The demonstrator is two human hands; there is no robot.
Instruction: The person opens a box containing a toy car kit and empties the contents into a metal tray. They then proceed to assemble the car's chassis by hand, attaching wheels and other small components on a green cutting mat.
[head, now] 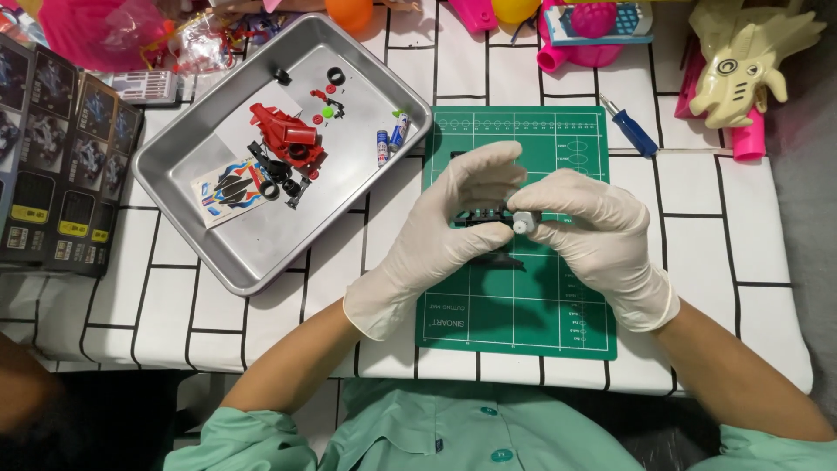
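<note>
Green cutting mat (523,305): lower half bare, open passage along the bottom of the frame. Metal tray (227,253) blocks the upper left, its rim close to the mat's top corner. Blue screwdriver (632,126) upper right; bare surface (724,253) at right.

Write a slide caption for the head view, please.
Gloved left hand and right hand hold a black part above a green mat.
</note>
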